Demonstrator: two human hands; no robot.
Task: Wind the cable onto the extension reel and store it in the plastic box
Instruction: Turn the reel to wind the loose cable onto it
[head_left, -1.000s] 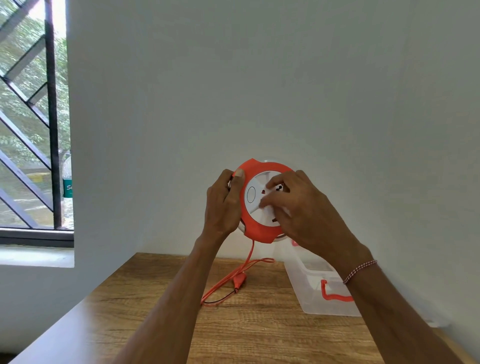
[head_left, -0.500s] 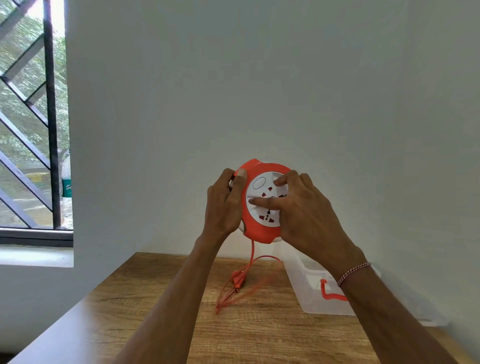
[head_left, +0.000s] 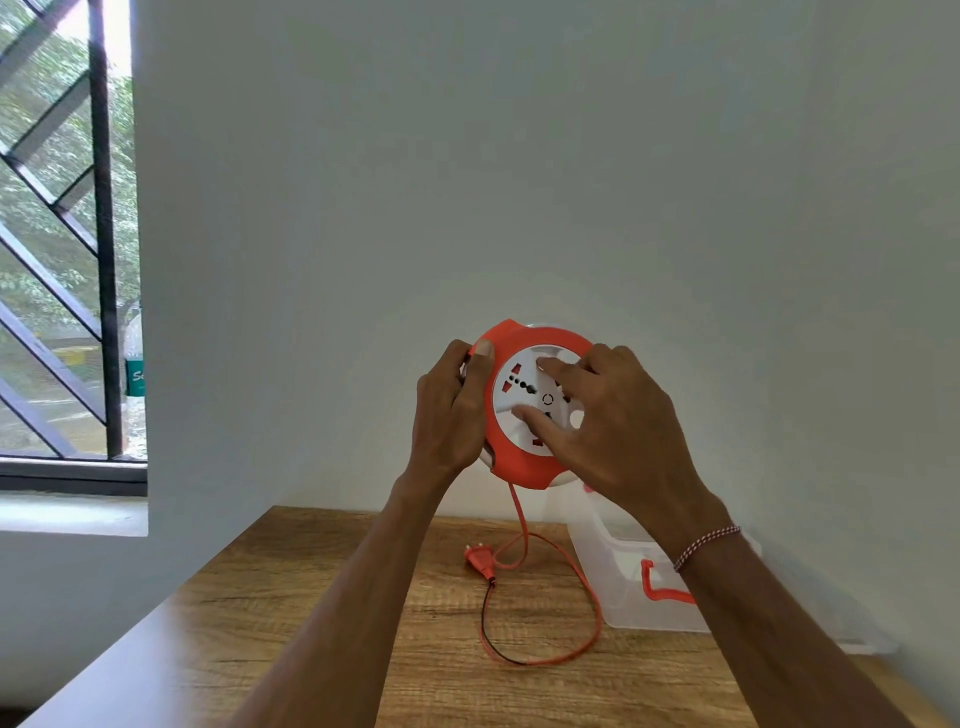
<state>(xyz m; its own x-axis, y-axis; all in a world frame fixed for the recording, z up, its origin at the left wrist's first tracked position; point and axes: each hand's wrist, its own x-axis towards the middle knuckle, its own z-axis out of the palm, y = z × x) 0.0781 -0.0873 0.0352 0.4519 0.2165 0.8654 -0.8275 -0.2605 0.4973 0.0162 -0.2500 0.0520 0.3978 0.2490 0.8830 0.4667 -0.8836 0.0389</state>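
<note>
I hold a round orange extension reel (head_left: 519, 457) with a white socket face up in front of the wall. My left hand (head_left: 449, 410) grips its left rim, thumb on the front edge. My right hand (head_left: 618, 421) lies over the white face, thumb and fingertips pressed on it. An orange cable (head_left: 592, 613) hangs from the reel's underside and loops on the wooden table (head_left: 311, 649), ending in an orange plug (head_left: 480, 561). A clear plastic box (head_left: 628, 587) with an orange latch stands on the table at the right, partly behind my right forearm.
The table stands against a white wall, and the box sits close to the right-hand wall. A barred window (head_left: 67, 249) with a sill is at the left, with a bottle (head_left: 134, 374) behind its frame. The table's left edge runs diagonally toward me.
The white face has turned under my right fingers. The loose cable has been drawn in, and the plug has shifted on the table with a new loop to its right.
</note>
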